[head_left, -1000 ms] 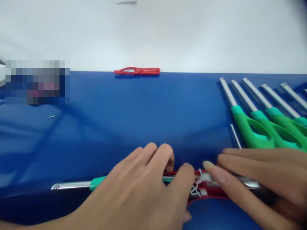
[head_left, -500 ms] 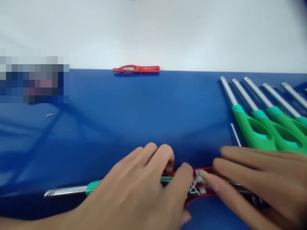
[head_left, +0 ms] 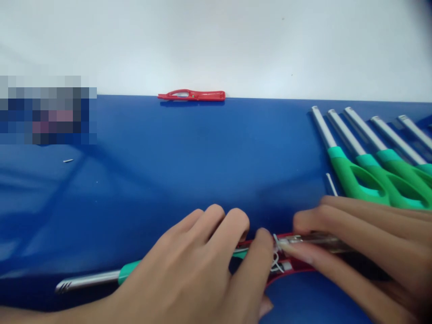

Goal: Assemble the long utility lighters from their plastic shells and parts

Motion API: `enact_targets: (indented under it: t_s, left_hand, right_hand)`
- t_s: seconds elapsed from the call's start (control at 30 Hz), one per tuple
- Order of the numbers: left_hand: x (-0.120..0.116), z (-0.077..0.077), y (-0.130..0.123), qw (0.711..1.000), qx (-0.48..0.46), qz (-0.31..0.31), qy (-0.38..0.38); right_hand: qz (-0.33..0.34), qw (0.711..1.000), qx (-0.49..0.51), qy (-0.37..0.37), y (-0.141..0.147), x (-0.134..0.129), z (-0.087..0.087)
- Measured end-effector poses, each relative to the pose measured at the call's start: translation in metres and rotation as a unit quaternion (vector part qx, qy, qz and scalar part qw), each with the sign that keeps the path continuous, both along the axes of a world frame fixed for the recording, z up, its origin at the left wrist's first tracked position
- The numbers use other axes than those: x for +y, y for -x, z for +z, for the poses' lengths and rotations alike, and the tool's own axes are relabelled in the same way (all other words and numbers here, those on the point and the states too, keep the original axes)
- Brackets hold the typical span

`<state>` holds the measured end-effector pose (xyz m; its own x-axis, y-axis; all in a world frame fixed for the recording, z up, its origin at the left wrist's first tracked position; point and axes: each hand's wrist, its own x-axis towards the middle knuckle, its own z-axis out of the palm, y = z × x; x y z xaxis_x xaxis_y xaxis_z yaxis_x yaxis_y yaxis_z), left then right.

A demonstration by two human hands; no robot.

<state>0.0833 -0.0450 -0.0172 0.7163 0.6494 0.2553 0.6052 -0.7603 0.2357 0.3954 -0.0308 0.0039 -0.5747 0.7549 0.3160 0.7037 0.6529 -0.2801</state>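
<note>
Lighter (head_left: 245, 252) parts lie low in the frame, set in an open red casing with a teal collar and a silver tube that runs out toward the lower left. The left hand (head_left: 192, 265) covers much of the piece from above, fingers curled and thumb pressed on it, gripping it just behind the collar. Beside its thumb, thin white wire (head_left: 276, 262) loops over the inside of the casing, close to a small pale block (head_left: 286, 266). Right of that, the right hand (head_left: 364, 243) pinches a clear part (head_left: 297, 240) between thumb and forefinger at the casing; its far end is blurred and partly hidden by the hand. Beyond the right hand, several green lighters (head_left: 367, 184) with silver tubes lie side by side at the right, slanting toward the upper left, with a thin white rod (head_left: 331, 184) just beside the nearest. A red shell half (head_left: 209, 96) sits at the upper centre, along the far edge of the blue surface (head_left: 202, 148), where a white area (head_left: 219, 45) begins. Toward the left, a tiny metallic pin (head_left: 68, 160) lies below a pixelated patch (head_left: 50, 114).
</note>
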Motion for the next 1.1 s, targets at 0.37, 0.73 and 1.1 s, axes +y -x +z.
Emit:
enact_targets:
  t_s: [0.37,0.73,1.1]
  left_hand:
    - [-0.010,-0.008,0.008,0.999,-0.025,0.027,-0.031]
    - [-0.007,-0.005,0.005,0.998,-0.029,0.024,-0.059]
    - [-0.003,0.000,0.004,0.998,-0.029,0.011,-0.049]
  right_hand:
    - [0.016,0.997,-0.063,-0.033,-0.006,0.001,0.001]
    - [0.024,0.999,-0.033,-0.016,0.000,0.006,-0.006]
    - [0.029,0.998,0.039,0.037,-0.015,0.000,-0.018]
